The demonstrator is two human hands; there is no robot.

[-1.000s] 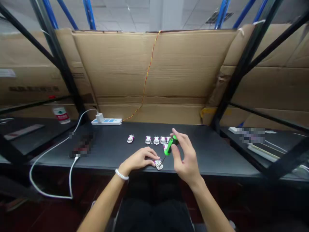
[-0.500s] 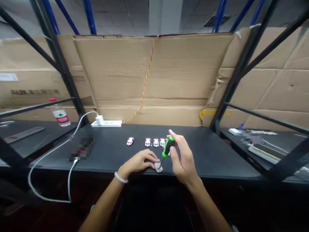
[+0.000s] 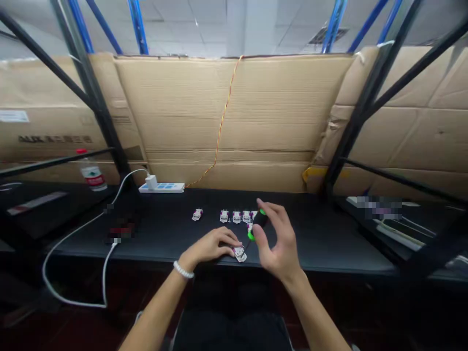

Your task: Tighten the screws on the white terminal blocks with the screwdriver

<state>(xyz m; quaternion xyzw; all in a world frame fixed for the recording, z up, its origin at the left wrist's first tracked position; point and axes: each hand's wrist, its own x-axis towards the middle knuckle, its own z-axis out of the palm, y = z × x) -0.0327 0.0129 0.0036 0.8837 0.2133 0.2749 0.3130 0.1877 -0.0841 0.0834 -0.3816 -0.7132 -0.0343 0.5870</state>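
L hand (image 3: 214,245) grip pressed down on small white-and-magenta plastic module (image 3: 240,253), at near edge of black counter (image 3: 164,234). R hand (image 3: 280,241) grip pinches green-and-black screwdriver (image 3: 257,225) w/ thumb + fingertips; shaft tilted, tip on module. Just behind: row of same modules (image 3: 236,216) (a lone module (image 3: 197,214) sits apart, left).

Left grip (image 3: 214,245) palm-down, right grip (image 3: 278,239) raised — curled shut
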